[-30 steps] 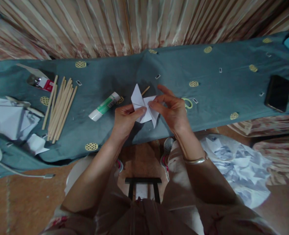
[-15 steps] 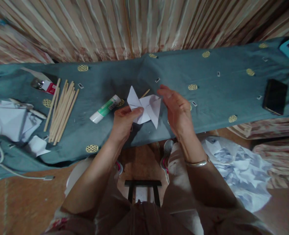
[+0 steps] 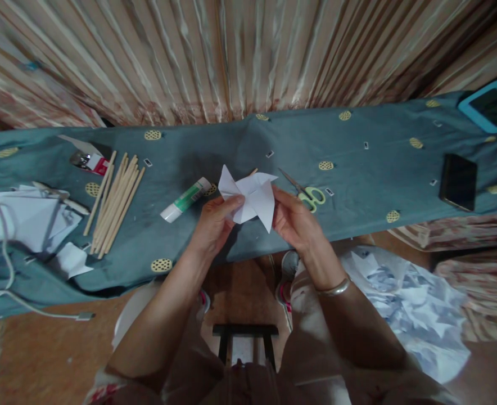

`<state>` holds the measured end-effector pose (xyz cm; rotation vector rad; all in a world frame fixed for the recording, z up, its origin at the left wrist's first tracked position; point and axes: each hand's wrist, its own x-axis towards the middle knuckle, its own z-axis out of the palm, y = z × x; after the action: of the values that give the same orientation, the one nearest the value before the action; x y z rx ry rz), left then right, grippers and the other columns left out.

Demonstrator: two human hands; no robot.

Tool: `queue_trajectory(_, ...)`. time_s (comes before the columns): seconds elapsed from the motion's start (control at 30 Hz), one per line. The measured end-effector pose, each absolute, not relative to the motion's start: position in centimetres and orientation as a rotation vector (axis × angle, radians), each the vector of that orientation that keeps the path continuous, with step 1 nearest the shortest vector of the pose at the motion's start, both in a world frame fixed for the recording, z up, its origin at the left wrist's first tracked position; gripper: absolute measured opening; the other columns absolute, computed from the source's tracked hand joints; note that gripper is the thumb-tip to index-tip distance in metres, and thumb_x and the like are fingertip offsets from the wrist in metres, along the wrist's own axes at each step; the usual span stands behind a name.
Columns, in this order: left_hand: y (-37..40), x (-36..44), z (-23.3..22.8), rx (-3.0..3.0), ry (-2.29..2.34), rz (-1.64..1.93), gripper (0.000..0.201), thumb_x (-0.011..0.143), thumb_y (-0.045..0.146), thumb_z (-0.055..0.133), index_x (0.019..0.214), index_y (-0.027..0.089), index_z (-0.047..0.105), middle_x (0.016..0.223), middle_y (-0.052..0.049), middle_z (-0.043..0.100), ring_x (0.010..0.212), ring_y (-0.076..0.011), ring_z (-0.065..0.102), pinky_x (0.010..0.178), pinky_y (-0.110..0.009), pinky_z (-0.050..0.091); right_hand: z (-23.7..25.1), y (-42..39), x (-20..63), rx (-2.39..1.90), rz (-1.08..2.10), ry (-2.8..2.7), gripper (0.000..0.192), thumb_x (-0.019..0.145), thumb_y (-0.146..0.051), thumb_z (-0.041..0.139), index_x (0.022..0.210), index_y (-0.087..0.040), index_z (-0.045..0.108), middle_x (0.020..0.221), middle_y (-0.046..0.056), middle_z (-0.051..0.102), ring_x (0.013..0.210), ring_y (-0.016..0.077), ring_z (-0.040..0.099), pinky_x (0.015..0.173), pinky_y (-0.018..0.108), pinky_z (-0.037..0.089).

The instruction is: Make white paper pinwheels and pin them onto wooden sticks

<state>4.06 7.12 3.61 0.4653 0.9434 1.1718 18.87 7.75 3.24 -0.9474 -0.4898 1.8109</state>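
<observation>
A white folded paper pinwheel is held up in front of me over the cloth-covered table. My left hand pinches it, thumb on the front near its middle and fingers behind. At its right-hand blade is my right hand, closed on the edge, with some fingertips hidden behind the paper. The tip of a thin wooden stick shows just beyond the pinwheel; the rest is covered. A glue stick with a green label lies left of my left hand. Scissors with pale green handles rest beyond my right hand.
Several wooden sticks lie at the left beside a small open box, stacked white paper and a white cable. A dark phone and a blue-framed device are at the right. A bag of folded papers stands below.
My right hand has come in from beside the pinwheel and closed on its right blade, uncovering the scissors. My left hand keeps its pinch. The view has tilted slightly upward.
</observation>
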Motion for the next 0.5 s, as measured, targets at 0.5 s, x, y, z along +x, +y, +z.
queue_trajectory(0.5, 7.0, 3.77, 2.79, 0.611, 0.95, 1.2, 0.017, 0.059, 0.024, 0.08, 0.074, 0.016, 0.076, 0.07, -0.002, 0.073, 0.067, -0.0151, 0.065, 0.069, -0.027, 0.05, 3.6, 7.28, 18.54, -1.054, 1.707, -0.736, 0.021, 0.062, -0.037, 0.085, 0.071, -0.022, 0.073, 0.07, -0.002, 0.07, 0.063, 0.0125, 0.06, 0.061, 0.027, 0.052)
